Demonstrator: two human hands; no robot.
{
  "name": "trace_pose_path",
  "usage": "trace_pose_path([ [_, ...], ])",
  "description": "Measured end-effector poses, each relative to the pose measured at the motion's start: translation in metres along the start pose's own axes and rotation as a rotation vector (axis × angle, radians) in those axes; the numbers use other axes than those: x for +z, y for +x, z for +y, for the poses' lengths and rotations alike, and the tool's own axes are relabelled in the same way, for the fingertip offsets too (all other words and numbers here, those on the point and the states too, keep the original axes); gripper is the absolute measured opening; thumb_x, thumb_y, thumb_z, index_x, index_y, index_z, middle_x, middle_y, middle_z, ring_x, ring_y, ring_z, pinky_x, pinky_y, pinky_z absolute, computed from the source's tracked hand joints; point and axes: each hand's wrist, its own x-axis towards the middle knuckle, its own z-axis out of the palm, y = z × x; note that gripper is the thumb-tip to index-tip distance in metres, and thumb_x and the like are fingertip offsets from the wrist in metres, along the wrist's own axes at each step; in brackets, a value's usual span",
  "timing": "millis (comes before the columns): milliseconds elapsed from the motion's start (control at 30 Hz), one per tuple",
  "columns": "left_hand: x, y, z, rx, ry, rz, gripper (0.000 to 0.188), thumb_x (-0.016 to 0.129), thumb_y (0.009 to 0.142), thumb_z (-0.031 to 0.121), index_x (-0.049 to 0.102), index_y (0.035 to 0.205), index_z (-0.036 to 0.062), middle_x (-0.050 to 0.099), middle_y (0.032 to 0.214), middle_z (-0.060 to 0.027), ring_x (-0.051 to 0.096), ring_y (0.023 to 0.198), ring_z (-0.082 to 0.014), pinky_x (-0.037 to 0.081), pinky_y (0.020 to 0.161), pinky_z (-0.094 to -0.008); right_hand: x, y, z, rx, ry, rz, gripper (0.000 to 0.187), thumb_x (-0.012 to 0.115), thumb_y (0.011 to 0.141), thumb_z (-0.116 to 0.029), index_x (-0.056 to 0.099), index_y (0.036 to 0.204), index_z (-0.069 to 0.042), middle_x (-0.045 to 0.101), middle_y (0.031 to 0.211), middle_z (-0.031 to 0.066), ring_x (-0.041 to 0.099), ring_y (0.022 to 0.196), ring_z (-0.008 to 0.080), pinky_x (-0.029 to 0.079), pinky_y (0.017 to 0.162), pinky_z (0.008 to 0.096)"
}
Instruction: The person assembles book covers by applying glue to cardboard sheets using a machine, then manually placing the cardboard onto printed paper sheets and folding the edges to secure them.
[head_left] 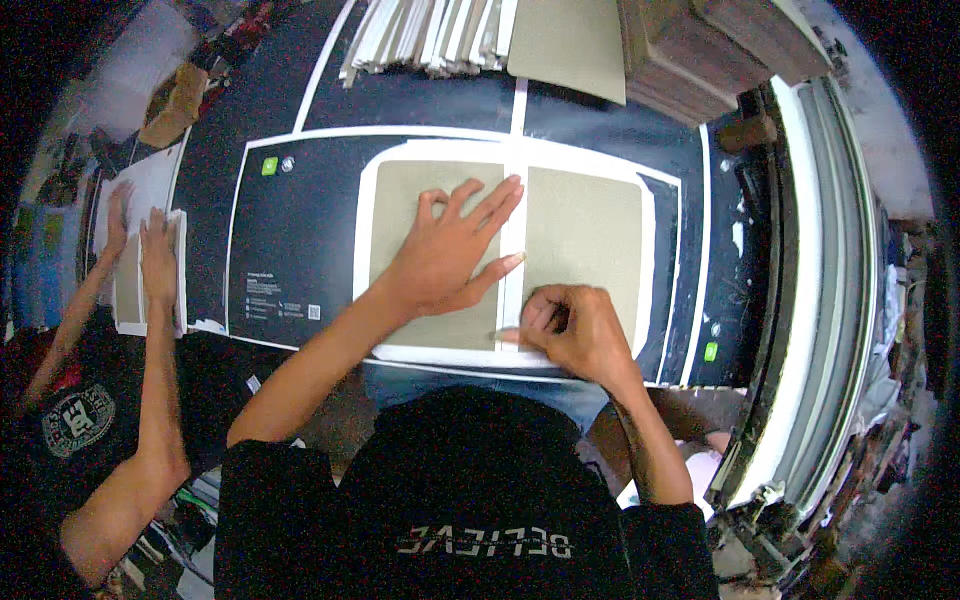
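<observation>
Two grey-brown boards with rounded outer corners, a left board (395,210) and a right board (585,215), lie side by side on a white sheet (648,235). Its margin shows around them. A narrow white strip (513,225) runs between the boards. My left hand (445,250) rests over the left board with fingers apart, the fingertips reaching the strip. Low on the strip, close to the sheet's near edge, is my right hand (580,325). Its fingers are curled in and the thumb side points left; blur hides what, if anything, they hold.
A dark printed sheet (290,220) covers the table under the work. White-edged strips (430,35) and stacked grey boards (680,60) stand at the far side. At left, a co-worker's hands (158,260) press on another white-edged board. A long rail (820,300) borders the right.
</observation>
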Motion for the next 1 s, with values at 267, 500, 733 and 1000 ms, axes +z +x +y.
trace_pose_path([
  [267,0.001,0.002,0.004,-0.034,-0.017,-0.01,0.076,0.052,0.1,0.051,0.034,0.155,0.0031,0.026,0.167,-0.0107,0.037,0.134,-0.0356,0.031,0.104,-0.0559,0.007,-0.003,-0.013,-0.012,-0.215,0.049,0.041,0.096,0.065,-0.026,0.063,0.071,-0.003,0.067,0.065,0.0109,0.066,0.059,0.0233,0.052,0.059,0.0358],
  [500,-0.005,0.01,0.008,-0.054,-0.057,-0.055,0.074,0.056,0.098,0.052,0.041,0.15,0.0007,0.027,0.166,-0.0125,0.039,0.134,-0.0397,0.03,0.107,-0.0574,0.007,-0.003,-0.011,0.028,-0.276,0.045,0.037,0.095,0.065,-0.026,0.064,0.073,-0.005,0.067,0.066,0.0106,0.068,0.063,0.026,0.052,0.061,0.0375],
  [733,-0.018,0.029,0.008,-0.061,-0.133,0.189,0.049,0.072,0.09,0.034,0.064,0.13,0.0067,0.068,0.125,-0.0094,0.047,0.131,-0.0305,0.02,0.111,-0.055,-0.029,0.003,0.011,-0.076,0.064,0.216,0.034,0.088,0.075,-0.023,0.07,0.094,-0.001,0.07,0.073,0.0115,0.067,0.066,0.0256,0.053,0.063,0.0372],
  [1000,0.007,0.157,0.026,0.203,-0.282,0.094,0.057,0.084,0.075,0.042,0.066,0.12,0.0131,0.059,0.125,-0.0117,0.047,0.126,-0.032,0.03,0.104,-0.0547,-0.103,0.048,0.06,0.015,-0.346,0.656,0.06,0.082,0.081,-0.03,0.064,0.127,0.004,0.06,0.113,0.0256,0.06,0.107,0.038,0.05,0.096,0.0451],
])
